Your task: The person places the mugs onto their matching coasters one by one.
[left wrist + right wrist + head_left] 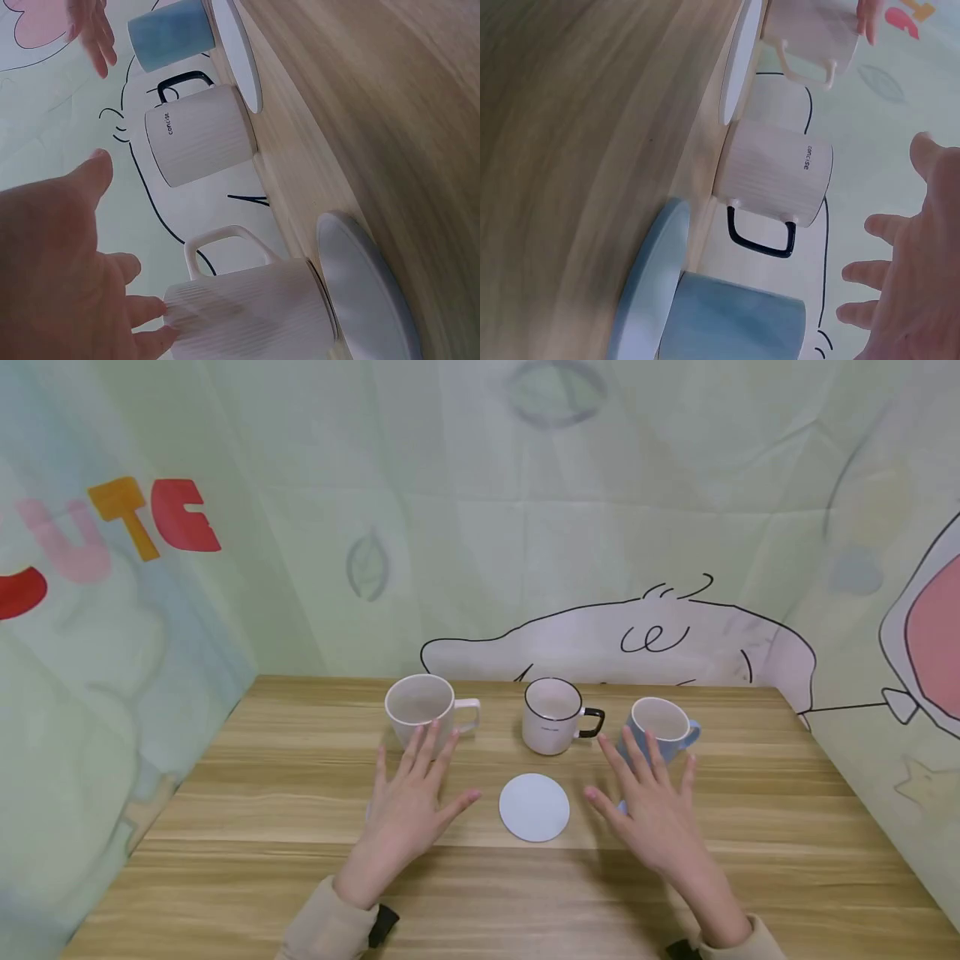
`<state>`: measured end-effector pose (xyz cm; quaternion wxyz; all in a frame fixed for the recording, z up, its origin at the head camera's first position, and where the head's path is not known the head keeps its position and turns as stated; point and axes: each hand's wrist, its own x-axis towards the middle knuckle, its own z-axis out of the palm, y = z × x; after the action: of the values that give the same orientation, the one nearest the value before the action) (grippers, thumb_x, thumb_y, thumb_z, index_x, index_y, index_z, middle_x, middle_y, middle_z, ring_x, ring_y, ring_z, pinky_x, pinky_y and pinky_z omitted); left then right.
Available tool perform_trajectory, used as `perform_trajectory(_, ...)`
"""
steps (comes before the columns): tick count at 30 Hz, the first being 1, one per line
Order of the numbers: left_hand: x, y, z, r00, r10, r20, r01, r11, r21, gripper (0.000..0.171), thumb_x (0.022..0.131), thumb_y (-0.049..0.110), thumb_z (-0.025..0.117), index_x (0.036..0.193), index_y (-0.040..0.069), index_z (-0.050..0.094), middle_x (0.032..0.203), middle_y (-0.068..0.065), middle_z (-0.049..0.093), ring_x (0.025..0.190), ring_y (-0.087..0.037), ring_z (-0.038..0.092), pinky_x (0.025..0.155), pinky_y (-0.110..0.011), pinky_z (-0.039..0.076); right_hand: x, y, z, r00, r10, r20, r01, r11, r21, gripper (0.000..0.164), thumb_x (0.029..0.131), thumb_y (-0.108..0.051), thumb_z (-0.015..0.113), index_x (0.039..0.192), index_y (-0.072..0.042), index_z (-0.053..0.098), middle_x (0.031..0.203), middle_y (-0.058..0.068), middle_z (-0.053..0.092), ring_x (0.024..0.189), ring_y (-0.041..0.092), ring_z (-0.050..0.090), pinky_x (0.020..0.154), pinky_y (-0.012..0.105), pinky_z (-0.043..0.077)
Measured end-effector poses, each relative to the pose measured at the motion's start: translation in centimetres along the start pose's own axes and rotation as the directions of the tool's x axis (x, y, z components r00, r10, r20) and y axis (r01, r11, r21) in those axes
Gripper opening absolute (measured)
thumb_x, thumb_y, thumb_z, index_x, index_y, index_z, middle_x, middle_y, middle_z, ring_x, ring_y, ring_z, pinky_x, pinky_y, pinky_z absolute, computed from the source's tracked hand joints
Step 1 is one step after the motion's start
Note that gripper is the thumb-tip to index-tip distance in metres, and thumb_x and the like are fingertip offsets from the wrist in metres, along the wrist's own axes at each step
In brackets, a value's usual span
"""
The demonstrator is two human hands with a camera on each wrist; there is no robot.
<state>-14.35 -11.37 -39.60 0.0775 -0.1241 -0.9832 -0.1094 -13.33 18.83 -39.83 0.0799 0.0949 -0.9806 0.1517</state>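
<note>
My left hand [408,810], fingers spread, hovers in front of a large white ribbed mug [247,307]; a gap between fingertips and mug is hard to judge. Beneath that hand lies a round pale coaster [364,289], mostly hidden in the head view. My right hand [656,818] is spread in the same way before a blue mug [731,319], over a light blue coaster [652,281]. Between the hands stand a white mug [547,735] with black rim and handle and, in front of it, a round white coaster [534,808]. Both hands hold nothing.
The mugs stand in a row near the back edge of a wooden table [247,810], handles to the right. Behind and beside the table hangs a printed cloth [315,568] with cartoon drawings and coloured letters.
</note>
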Motion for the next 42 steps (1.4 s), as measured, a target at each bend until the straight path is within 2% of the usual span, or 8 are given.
perform_trajectory(9,-0.3,-0.1,0.0,1.0,-0.002,-0.021,0.002,1.0,-0.018,0.083,0.09,0.063,0.049,0.155,0.025,0.014,0.163,-0.003,0.007,0.151,-0.027,0.011,0.116,-0.066,0.004,0.4,-0.4,0.3,0.999,-0.028,-0.041,0.03,0.999,0.043,0.069,0.095,-0.061,0.04,0.154,-0.031,0.02,0.163,0.007,0.014,0.151,0.036,0.007,0.11,0.066,-0.019)
perform_trajectory(18,-0.7,-0.4,0.0,0.999,-0.013,-0.045,0.012,1.0,-0.027,0.082,0.089,0.062,0.051,0.154,0.022,0.021,0.162,-0.007,0.015,0.151,-0.029,0.015,0.116,-0.066,0.009,1.0,-0.6,0.9,0.992,-0.077,-0.102,0.08,0.996,0.033,0.067,0.095,-0.056,0.045,0.153,-0.029,0.023,0.159,0.011,0.025,0.15,0.033,0.013,0.111,0.071,-0.006)
perform_trajectory(26,-1.0,-0.8,0.2,0.999,-0.027,-0.033,0.025,0.999,-0.042,0.079,0.091,0.06,0.051,0.155,0.025,0.019,0.163,-0.006,0.013,0.151,-0.029,0.014,0.116,-0.066,0.01,1.4,-1.2,1.1,0.988,-0.094,-0.125,0.104,0.991,0.08,0.066,0.094,-0.047,0.054,0.152,-0.026,0.029,0.159,0.008,0.027,0.151,0.029,0.013,0.112,0.07,-0.006)
perform_trajectory(35,-1.4,-1.0,0.1,0.999,-0.041,-0.032,0.04,0.998,-0.039,0.079,0.092,0.059,0.05,0.155,0.022,0.02,0.162,-0.007,0.016,0.15,-0.031,0.017,0.115,-0.066,0.013,2.0,-1.8,1.4,0.978,-0.133,-0.158,0.151,0.983,0.109,0.064,0.094,-0.047,0.055,0.149,-0.02,0.035,0.157,0.009,0.031,0.148,0.034,0.02,0.113,0.069,-0.003)
perform_trajectory(42,-1.7,-1.3,0.1,0.998,-0.05,-0.035,0.049,0.998,-0.029,0.08,0.091,0.059,0.05,0.155,0.021,0.019,0.162,-0.008,0.016,0.15,-0.031,0.018,0.114,-0.067,0.014,2.5,-2.1,1.8,0.967,-0.164,-0.194,0.194,0.97,0.149,0.064,0.092,-0.04,0.06,0.148,-0.02,0.037,0.155,0.012,0.035,0.146,0.035,0.024,0.114,0.068,-0.001)
